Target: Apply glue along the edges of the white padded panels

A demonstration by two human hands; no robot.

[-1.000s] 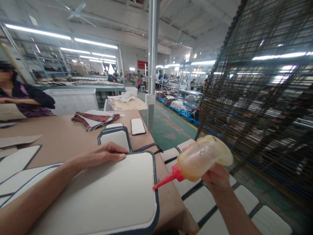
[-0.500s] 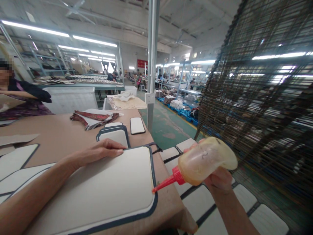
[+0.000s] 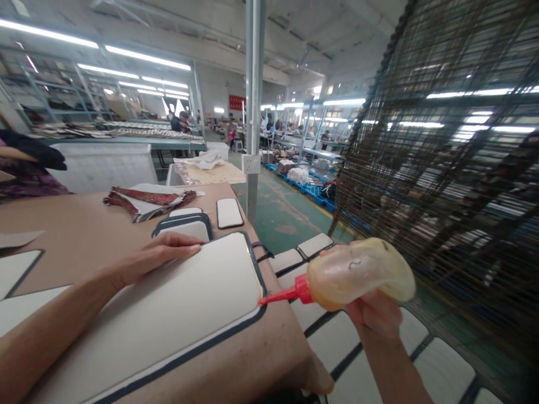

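A large white panel with rounded corners and a dark blue edge band (image 3: 177,308) lies over the near corner of the brown-covered table (image 3: 269,350). My left hand (image 3: 166,252) grips its far edge, fingers and thumb together. In my right hand (image 3: 374,314) is a soft translucent squeeze bottle (image 3: 357,272) holding yellowish liquid, tilted with its red nozzle pointing left. The nozzle tip meets the panel's right border near the rounded corner. A thin yellowish line runs along that border. Part of my right hand is hidden behind the bottle.
Smaller edged panels (image 3: 185,227) are stacked beyond my left hand, with a single small one (image 3: 229,213) beside them. Red patterned pieces (image 3: 151,202) lie farther back. More panels (image 3: 337,336) sit below on the right. A post (image 3: 252,112) and wire racks (image 3: 442,140) stand ahead; a person's sleeve (image 3: 33,151) shows left.
The nozzle tip has moved along the panel's right border to the rounded near corner, and the bottle lies more level. My left hand keeps its hold. The whole view has shifted slightly.
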